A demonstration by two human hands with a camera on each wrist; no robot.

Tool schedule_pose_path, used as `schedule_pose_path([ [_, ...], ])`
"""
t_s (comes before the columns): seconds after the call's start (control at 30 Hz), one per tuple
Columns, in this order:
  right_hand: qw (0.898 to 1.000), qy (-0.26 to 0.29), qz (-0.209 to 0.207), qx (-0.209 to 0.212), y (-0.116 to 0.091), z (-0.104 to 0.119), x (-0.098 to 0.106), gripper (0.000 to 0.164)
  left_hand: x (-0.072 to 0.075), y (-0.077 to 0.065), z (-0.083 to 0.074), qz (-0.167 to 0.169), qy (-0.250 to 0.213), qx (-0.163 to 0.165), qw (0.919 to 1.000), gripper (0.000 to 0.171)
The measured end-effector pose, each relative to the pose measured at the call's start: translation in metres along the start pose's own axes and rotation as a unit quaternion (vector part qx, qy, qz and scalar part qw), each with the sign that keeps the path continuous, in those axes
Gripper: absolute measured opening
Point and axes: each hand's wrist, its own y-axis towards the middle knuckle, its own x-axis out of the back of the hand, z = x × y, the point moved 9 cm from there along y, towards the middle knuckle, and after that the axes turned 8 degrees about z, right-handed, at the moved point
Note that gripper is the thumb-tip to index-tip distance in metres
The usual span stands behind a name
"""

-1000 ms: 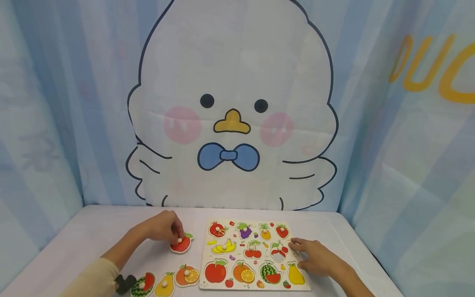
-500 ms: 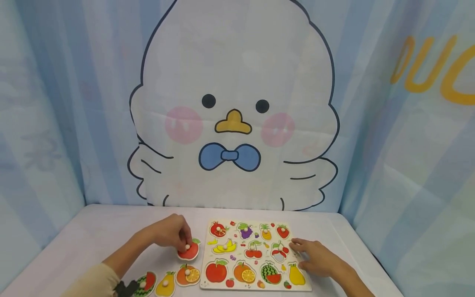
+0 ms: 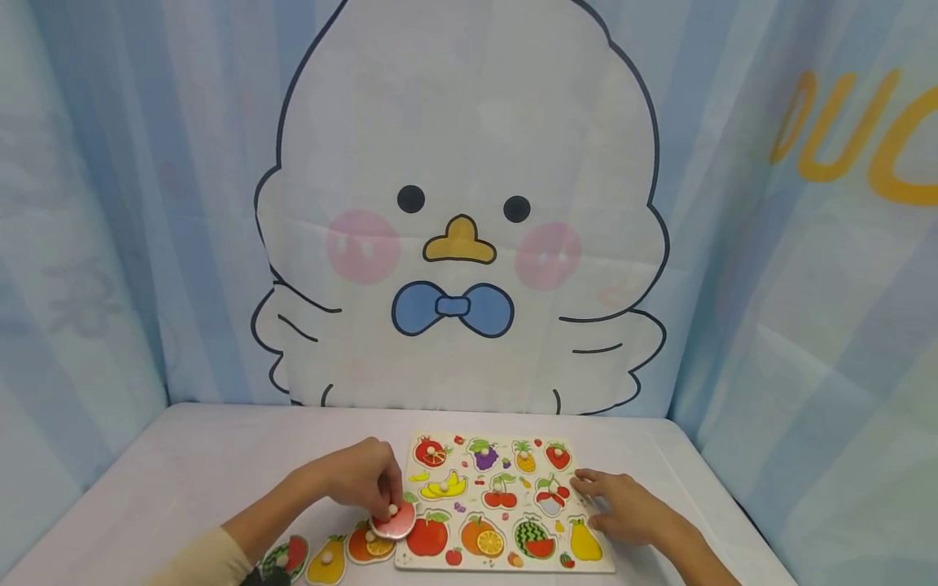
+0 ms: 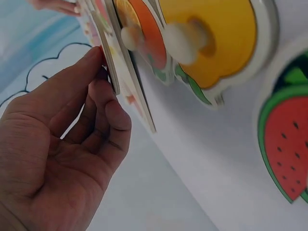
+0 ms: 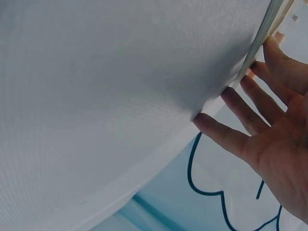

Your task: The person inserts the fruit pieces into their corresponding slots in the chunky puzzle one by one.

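Observation:
Thumb and fingers of my left hand (image 3: 366, 478) pinch a red apple puzzle piece (image 3: 398, 523) by its small round knob. In the head view the apple overlaps the left edge of the white fruit puzzle board (image 3: 523, 506), beside the printed apple spot. The left wrist view shows the piece edge-on at the fingertips. My right hand (image 3: 626, 511) rests against the board's right edge, fingers spread and fairly straight. Pomegranate, grape, pineapple, strawberry, banana and cherry pieces with knobs lie in the board's upper rows; the bottom row shows printed fruit without knobs.
Left of the board on the white table (image 3: 220, 456) lie an orange piece (image 3: 361, 549), partly overlapped by the apple, a pear piece (image 3: 326, 567) and a watermelon piece (image 4: 288, 144). A curtain (image 3: 469, 122) with a printed duck hangs behind the table.
My left hand has carried the apple piece rightward and nearer, from the table to over the board's left edge. The right hand stays put.

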Motion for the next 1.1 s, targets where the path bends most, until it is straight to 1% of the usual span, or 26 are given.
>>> schedule_pose_path([
  [0.3, 1.000, 0.004, -0.002, 0.008, -0.001, 0.001, 0.000, 0.058, -0.014, 0.012, -0.018, 0.018, 0.018, -0.014, 0.9996, 0.014],
  [0.6, 1.000, 0.003, -0.003, 0.007, -0.004, 0.002, 0.001, 0.057, -0.022, 0.025, -0.029, 0.030, 0.039, -0.022, 0.9985, 0.012],
  [0.77, 1.000, 0.001, -0.003, 0.008, -0.006, 0.003, 0.001, 0.055, -0.025, 0.029, -0.033, 0.033, 0.045, -0.027, 0.9981, 0.012],
  [1.1, 1.000, -0.008, -0.001, -0.004, -0.005, 0.002, 0.001, 0.056, -0.029, 0.035, -0.034, 0.034, 0.053, -0.013, 0.9979, 0.010],
])
